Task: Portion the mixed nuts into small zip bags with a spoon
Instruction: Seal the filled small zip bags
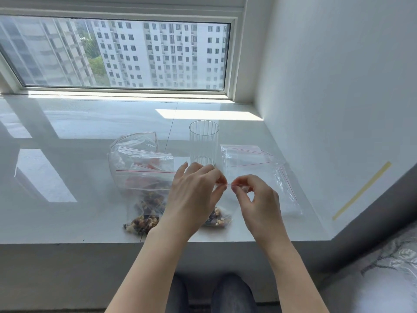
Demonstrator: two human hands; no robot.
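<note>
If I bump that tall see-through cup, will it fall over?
Probably. The cup is tall, narrow and looks empty, so it is likely light and tippy. Once down, its round sides would likely let it roll on the smooth sill. It may crack if glass.

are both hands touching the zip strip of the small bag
Touching. The head view shows the left hand and right hand each pinching the zip strip of the small bag between thumb and fingers.
</note>
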